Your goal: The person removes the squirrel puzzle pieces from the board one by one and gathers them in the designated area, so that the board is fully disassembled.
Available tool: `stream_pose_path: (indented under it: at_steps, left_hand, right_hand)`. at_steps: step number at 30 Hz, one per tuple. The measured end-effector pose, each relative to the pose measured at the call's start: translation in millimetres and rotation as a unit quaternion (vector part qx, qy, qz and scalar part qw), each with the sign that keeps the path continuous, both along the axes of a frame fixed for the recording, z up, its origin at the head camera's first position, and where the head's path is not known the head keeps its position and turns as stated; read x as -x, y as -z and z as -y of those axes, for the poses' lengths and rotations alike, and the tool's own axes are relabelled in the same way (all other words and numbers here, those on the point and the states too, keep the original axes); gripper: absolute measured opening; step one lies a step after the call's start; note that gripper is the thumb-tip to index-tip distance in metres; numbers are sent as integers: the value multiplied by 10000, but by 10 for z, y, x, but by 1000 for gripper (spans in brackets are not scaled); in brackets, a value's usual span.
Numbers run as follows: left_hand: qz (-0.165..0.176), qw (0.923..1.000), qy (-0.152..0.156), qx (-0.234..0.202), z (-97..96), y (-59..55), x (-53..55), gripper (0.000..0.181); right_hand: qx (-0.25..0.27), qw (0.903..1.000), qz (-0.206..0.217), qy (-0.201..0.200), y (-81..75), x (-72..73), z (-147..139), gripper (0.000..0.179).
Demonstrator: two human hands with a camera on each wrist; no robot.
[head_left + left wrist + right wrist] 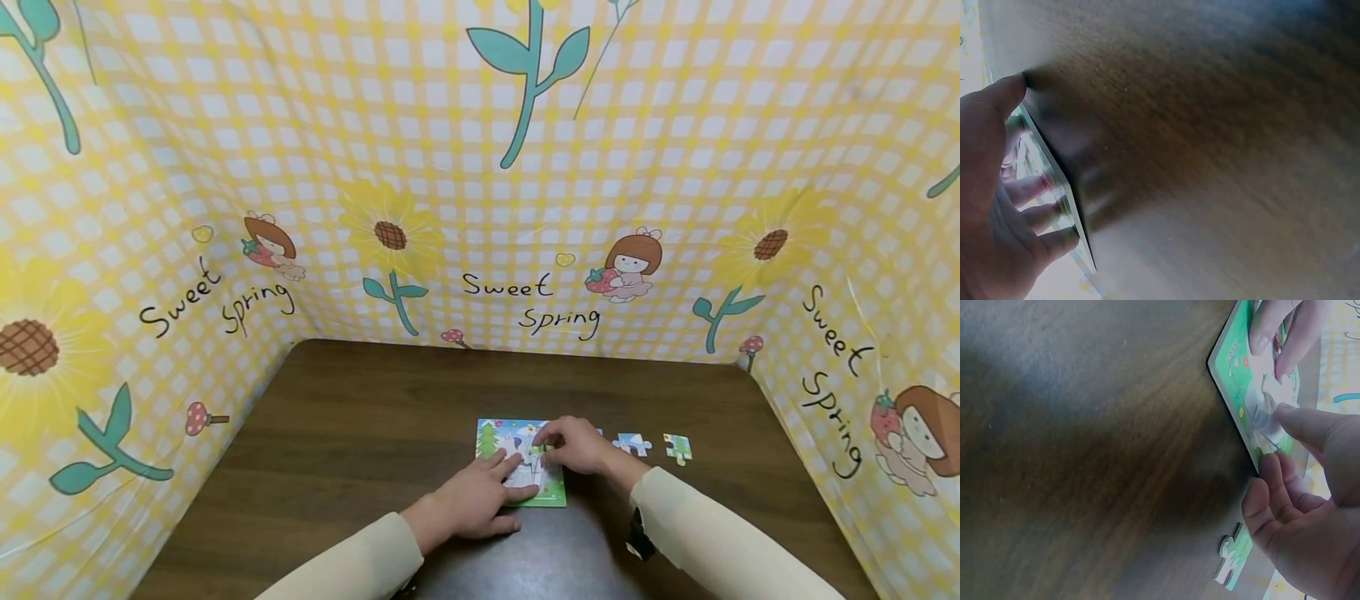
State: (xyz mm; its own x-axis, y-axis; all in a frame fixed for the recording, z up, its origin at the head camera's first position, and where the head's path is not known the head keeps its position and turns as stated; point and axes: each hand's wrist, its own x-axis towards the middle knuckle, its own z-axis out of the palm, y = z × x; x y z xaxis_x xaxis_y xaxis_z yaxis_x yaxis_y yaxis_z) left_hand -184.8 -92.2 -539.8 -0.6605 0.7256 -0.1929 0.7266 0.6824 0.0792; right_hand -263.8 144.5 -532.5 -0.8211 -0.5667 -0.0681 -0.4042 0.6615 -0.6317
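Observation:
A small picture puzzle board (555, 502) with a green border and printed trees lies flat on the table. My left hand (472, 500) rests on its left part, fingers spread over the picture and the thumb by the near edge. In the left wrist view, several fingertips press on the board's surface. My right hand (577, 446) is at the board's right side, pinching a pale puzzle piece (1264, 425) low over the picture between thumb and fingers. Both hands cover much of the picture.
Right of the board lie a blue-white puzzle piece (633, 443) and a green one (677, 447). Another piece is partly hidden behind the right hand. A yellow checked cloth (495, 250) hangs along the back and both sides of the brown wooden table (360, 417).

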Motion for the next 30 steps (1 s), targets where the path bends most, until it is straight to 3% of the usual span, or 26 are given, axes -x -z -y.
stream_pose_path:
  at_steps: [8,18,30]
  left_hand:
    - [14,10000,0,-4,3,45,17,57]
    - [215,9996,-65,-173,25,50,28,57]
    - [115,9997,-33,-193,44,80,26,58]
  right_hand:
    - [335,9991,124,-229,-22,-35,-63,16]
    - [536,9984,104,-139,-154,-64,-254,15]
    - [634,9978,102,154,-286,-262,-1030,11]
